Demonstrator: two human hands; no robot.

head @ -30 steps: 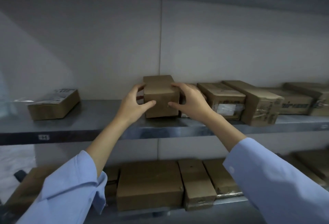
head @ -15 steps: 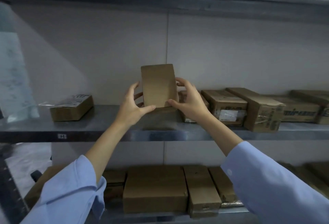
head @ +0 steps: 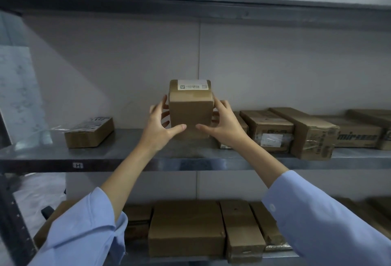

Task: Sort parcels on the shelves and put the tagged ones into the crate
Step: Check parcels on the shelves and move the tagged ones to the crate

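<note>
Evidently the step was checking: the parcel (head: 190,115) stood upright at the middle shelf (head: 127,155), its white label (head: 192,86) (print unreadable) on the top face. The left hand (head: 160,126) and right hand (head: 224,124) each had a grip clamped on its sides, thumbs on the near face, arms reaching forward. If the label counted as a tag, the next move called for carrying it to the crate, unseen here.

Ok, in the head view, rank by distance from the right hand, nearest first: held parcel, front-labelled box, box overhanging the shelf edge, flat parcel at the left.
1. held parcel: gripped by the right hand itself.
2. front-labelled box: just to its right.
3. overhanging box: further right.
4. flat parcel: far left, beyond the left hand.
</note>
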